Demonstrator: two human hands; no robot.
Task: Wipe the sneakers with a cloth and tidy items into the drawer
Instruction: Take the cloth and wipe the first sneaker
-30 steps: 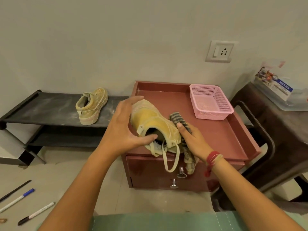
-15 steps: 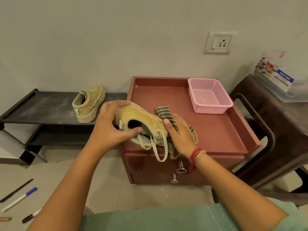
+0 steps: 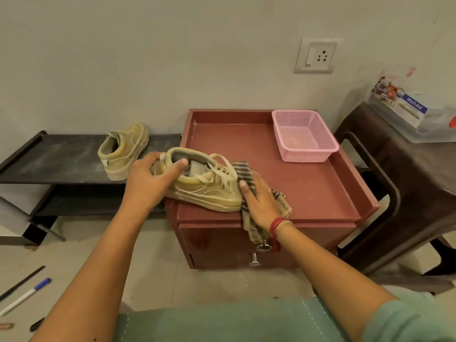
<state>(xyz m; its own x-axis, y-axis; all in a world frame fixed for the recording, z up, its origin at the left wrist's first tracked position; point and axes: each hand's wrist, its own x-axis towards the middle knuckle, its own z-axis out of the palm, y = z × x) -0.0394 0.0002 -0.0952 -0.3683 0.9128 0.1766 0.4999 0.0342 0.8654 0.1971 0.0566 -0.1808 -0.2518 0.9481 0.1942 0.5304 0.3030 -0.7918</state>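
A dusty yellow sneaker point(image 3: 209, 191) rests on its sole at the front left corner of the red cabinet top point(image 3: 303, 188). My left hand point(image 3: 150, 183) grips its heel, thumb inside the collar. My right hand point(image 3: 259, 201) presses a striped cloth point(image 3: 281, 203) against the sneaker's toe; the cloth's end hangs over the cabinet front. The second sneaker point(image 3: 123, 150) stands on the black low shelf point(image 3: 49, 164) to the left. The drawer front point(image 3: 217, 245), with two metal knobs point(image 3: 259, 254), is closed.
An empty pink basket point(image 3: 304, 138) sits at the cabinet's back right. A dark chair point(image 3: 404, 183) with a plastic box point(image 3: 414, 112) stands to the right. Several pens point(image 3: 24, 292) lie on the floor at left. A wall socket point(image 3: 317, 55) is above.
The sneaker has turned from heel-toward-me to sitting sideways on its sole at the cabinet's front left. My left hand moved to grip the heel; my right hand keeps the cloth at the toe.
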